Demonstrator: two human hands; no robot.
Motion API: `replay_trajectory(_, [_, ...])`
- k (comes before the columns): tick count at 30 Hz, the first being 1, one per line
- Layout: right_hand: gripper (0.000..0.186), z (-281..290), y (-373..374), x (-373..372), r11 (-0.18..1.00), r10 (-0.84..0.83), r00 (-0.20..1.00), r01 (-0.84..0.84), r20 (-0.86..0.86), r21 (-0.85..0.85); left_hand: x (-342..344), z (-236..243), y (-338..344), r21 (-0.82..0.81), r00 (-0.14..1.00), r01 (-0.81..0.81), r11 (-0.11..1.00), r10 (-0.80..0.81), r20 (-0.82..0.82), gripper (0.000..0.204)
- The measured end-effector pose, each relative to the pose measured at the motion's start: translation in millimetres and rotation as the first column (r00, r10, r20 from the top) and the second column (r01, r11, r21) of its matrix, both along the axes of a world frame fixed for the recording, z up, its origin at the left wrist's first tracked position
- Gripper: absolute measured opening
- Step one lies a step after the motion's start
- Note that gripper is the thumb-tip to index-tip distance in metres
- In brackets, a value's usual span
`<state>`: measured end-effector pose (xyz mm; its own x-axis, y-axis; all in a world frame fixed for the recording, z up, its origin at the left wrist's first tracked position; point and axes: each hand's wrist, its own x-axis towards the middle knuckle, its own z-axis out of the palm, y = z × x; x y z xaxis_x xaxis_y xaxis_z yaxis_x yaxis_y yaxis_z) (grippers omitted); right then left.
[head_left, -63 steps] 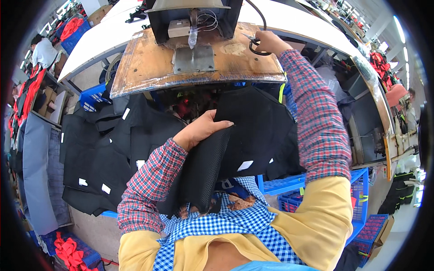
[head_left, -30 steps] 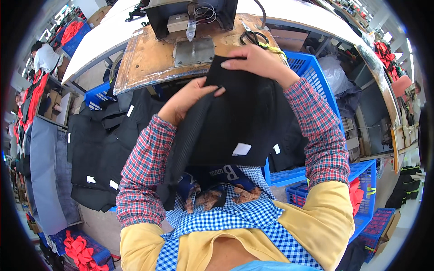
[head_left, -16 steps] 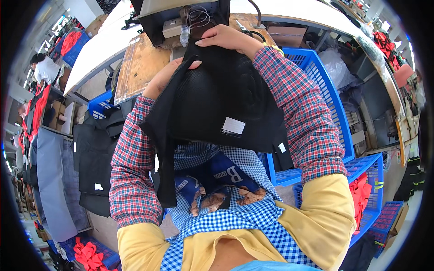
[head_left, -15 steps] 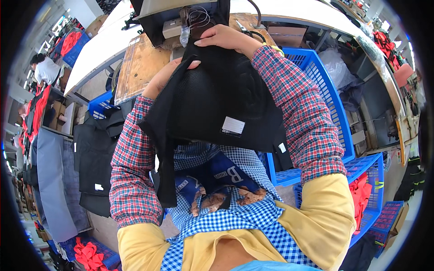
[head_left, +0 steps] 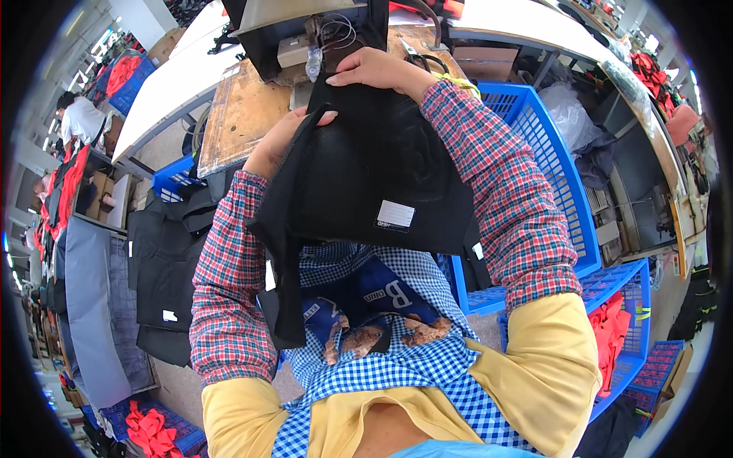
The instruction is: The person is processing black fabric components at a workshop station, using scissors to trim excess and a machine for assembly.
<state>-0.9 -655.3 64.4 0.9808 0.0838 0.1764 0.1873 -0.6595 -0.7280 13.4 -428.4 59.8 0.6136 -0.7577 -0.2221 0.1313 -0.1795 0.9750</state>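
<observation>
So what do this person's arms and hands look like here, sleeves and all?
Both hands are bare, with no gloves: the left hand and the right hand. Each forearm wears a red, blue and white plaid oversleeve, cuffed near the wrist. Above the elbow, plain yellow sleeves show. A yellow-green band shows at the right wrist.

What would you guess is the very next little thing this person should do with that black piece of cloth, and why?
Probably ease the black fabric piece forward and flat under the sewing machine. The right hand pinches its top edge right at the machine, the left hand grips its side, and most of it hangs off the wooden table.
</observation>
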Motion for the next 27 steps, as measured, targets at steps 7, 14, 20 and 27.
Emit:
replay_trajectory(7, [0.041, 13.2, -27.8, -42.0, 0.970, 0.043, 0.993, -0.016, 0.109, -0.243, -5.0, -23.5, 15.5, -0.170, 0.980, -0.009, 0.985, -0.025, -0.197, 0.031])
replay_trajectory(14, [0.045, 68.0, -146.3, -150.3, 0.576, -0.538, 0.787, 0.606, 0.303, -0.549, -28.0, -35.2, -3.3, -0.215, 0.924, -0.169, 0.962, 0.231, 0.305, 0.034])
replay_trajectory(20, [0.041, 29.0, 48.6, -204.0, 0.986, 0.063, 0.958, -0.017, -0.279, 0.164, -70.7, -20.4, -31.8, -0.346, 0.933, -0.101, 0.933, 0.210, 0.293, 0.037])
replay_trajectory(27, [0.038, 59.9, -4.5, -244.6, 0.941, -0.044, 0.993, 0.079, -0.112, 0.330, -51.0, -2.2, 36.5, 0.319, 0.486, 0.221, 0.922, -0.387, 0.783, 0.047])
